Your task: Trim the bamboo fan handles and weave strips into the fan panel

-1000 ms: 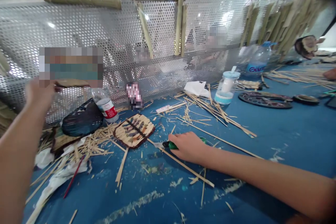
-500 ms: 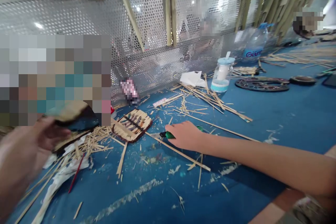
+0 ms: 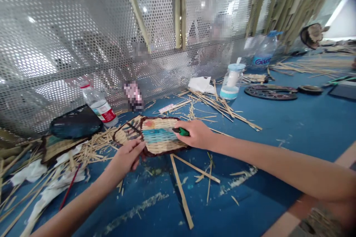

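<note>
My left hand (image 3: 128, 156) pinches the near left edge of a woven bamboo mat (image 3: 160, 140) with a dark rim and a blue band painted across it. The mat lies on the blue table (image 3: 292, 126), partly over a second woven mat (image 3: 126, 133). My right hand (image 3: 196, 134) is closed around a green-handled cutter (image 3: 180, 131), and its blade end rests on the painted mat's upper right part.
Bamboo strips (image 3: 219, 105) and shavings litter the table. A black bag (image 3: 75, 126) and a plastic bottle (image 3: 98, 104) stand at the left by the perforated metal screen (image 3: 69, 55). A capped jar (image 3: 232, 81), a large water bottle (image 3: 263, 53) and dark round frames (image 3: 271, 92) sit further right.
My left hand came down from the upper left carrying the painted mat and set it on the table over the other mat. My right hand with the cutter moved onto it.
</note>
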The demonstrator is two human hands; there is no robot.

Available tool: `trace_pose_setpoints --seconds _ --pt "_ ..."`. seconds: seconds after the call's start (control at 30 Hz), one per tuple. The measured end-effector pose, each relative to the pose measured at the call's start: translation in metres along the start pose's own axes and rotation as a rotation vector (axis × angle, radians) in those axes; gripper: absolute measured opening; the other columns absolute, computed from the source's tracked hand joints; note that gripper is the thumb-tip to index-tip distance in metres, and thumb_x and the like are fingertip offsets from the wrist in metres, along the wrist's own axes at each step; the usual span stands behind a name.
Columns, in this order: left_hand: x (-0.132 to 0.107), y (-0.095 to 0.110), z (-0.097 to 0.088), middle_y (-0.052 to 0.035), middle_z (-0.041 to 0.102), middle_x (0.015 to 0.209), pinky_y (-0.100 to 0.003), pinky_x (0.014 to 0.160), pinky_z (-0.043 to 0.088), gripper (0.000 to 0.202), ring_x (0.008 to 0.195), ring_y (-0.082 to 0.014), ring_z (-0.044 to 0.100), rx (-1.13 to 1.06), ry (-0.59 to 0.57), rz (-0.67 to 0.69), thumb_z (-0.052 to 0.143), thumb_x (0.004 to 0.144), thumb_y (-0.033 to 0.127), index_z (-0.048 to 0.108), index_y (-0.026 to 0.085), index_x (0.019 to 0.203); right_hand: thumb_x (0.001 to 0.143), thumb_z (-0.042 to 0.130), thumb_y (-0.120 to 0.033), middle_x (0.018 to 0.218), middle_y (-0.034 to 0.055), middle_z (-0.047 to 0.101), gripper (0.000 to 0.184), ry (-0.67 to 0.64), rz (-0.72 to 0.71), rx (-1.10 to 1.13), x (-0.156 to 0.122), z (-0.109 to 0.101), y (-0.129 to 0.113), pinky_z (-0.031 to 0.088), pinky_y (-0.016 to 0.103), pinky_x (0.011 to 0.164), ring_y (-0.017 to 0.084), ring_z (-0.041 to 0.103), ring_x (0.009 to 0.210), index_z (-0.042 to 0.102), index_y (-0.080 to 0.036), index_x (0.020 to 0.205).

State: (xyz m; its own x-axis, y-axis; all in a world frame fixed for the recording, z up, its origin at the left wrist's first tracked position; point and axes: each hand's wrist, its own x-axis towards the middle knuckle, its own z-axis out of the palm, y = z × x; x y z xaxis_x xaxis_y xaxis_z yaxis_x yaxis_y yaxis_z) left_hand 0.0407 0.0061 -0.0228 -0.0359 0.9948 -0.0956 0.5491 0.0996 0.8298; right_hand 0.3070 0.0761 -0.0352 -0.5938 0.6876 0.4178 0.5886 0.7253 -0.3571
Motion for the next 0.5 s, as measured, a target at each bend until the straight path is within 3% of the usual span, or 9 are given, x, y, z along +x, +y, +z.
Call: trace_pose_setpoints --seconds 0.1,0.17,0.23,0.3,0.37,0.5 --pt "0.019 0.006 -0.019 -0.0022 0.062 0.063 -0.027 0.062 0.045 0.031 0.065 -0.021 0.059 0.27 0.088 0.1 0.059 0.079 0.052 0.063 0.021 0.071 0.089 0.044 -0.039 0.072 0.0037 0.066 0.032 0.004 0.007 -0.034 -0.001 0.003 0.006 0.03 0.027 0.058 0.015 0.052 0.06 0.062 -0.019 0.106" --pt "0.052 0.011 -0.034 -0.0047 0.067 0.086 -0.033 0.083 0.045 0.024 0.092 -0.027 0.061 0.404 0.217 0.147 0.058 0.083 0.044 0.065 0.022 0.09 0.088 0.044 -0.039 0.076 0.0046 0.068 0.032 0.004 -0.006 -0.038 -0.002 0.005 0.009 0.031 0.028 0.059 0.016 0.054 0.062 0.062 -0.019 0.105" --pt "0.099 0.017 -0.046 -0.0081 0.062 0.12 -0.037 0.101 0.038 0.033 0.117 -0.0275 0.053 0.481 0.348 0.168 0.052 0.09 0.04 0.058 0.021 0.116 0.085 0.048 -0.039 0.084 0.006 0.071 0.03 -0.009 -0.056 -0.05 -0.003 0.007 0.011 0.034 0.029 0.062 0.017 0.058 0.068 0.063 -0.019 0.103" --pt "0.147 0.021 -0.053 -0.0149 0.051 0.134 -0.047 0.106 0.035 0.048 0.125 -0.0294 0.047 0.516 0.47 0.116 0.054 0.091 0.042 0.049 0.014 0.129 0.083 0.05 -0.037 0.092 0.0071 0.073 0.029 -0.03 -0.122 -0.083 -0.002 0.011 0.013 0.037 0.03 0.067 0.018 0.061 0.073 0.064 -0.019 0.101" --pt "0.187 0.021 -0.056 -0.0158 0.049 0.136 -0.053 0.104 0.038 0.05 0.123 -0.0301 0.049 0.519 0.515 0.064 0.057 0.091 0.045 0.05 0.013 0.129 0.083 0.05 -0.035 0.095 0.008 0.073 0.029 -0.039 -0.158 -0.125 -0.001 0.014 0.016 0.039 0.031 0.07 0.019 0.062 0.076 0.064 -0.018 0.102" --pt "0.224 -0.002 -0.061 -0.0119 0.056 0.128 -0.05 0.097 0.047 0.042 0.114 -0.0267 0.056 0.506 0.454 0.057 0.059 0.092 0.04 0.055 0.016 0.125 0.082 0.05 -0.035 0.093 0.0071 0.073 0.029 -0.036 -0.143 -0.163 0.001 0.017 0.021 0.041 0.032 0.071 0.019 0.064 0.077 0.064 -0.018 0.101"
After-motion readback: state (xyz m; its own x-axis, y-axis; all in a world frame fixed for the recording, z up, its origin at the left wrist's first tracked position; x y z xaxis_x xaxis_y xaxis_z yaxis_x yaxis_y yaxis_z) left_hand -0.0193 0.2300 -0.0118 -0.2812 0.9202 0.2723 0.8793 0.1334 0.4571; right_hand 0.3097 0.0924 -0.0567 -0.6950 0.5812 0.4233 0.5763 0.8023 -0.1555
